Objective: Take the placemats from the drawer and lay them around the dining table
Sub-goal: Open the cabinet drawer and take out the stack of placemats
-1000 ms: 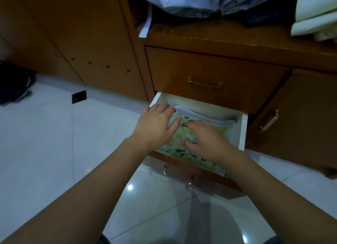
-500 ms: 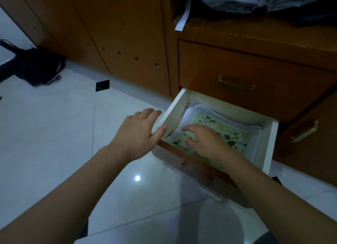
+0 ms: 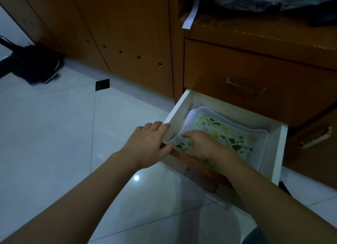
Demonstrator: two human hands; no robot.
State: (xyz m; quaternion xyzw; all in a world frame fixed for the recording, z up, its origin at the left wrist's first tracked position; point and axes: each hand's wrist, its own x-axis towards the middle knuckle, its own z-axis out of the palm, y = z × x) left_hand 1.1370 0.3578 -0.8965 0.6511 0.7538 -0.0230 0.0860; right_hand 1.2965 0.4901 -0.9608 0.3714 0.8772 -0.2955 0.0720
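Since a second ago my left hand (image 3: 149, 143) has slid off the stack and out to the drawer's left front corner, where its fingers now lie fairly straight over the top of the left wall and the thumb touches the near edge of the placemats (image 3: 224, 134). My right hand (image 3: 202, 145) stays inside the drawer (image 3: 177, 110), fingers curled down onto the front left part of the top mat; whether they have got under its edge or only press on it I cannot tell.

These leaf-printed mats lie flat as a pile filling most of the drawer floor, their far edge near the back wall and their right edge near the right wall, with a pale border showing around the print.

To lift them well, I judge I should work my fingertips under the whole pile at the front left corner, not just the top sheet, since thin mats like these will likely flex and slip apart. My left hand can steady the drawer while the right peels the corner up, then both can take opposite edges and raise the stack level, so it comes over the front wall without snagging.
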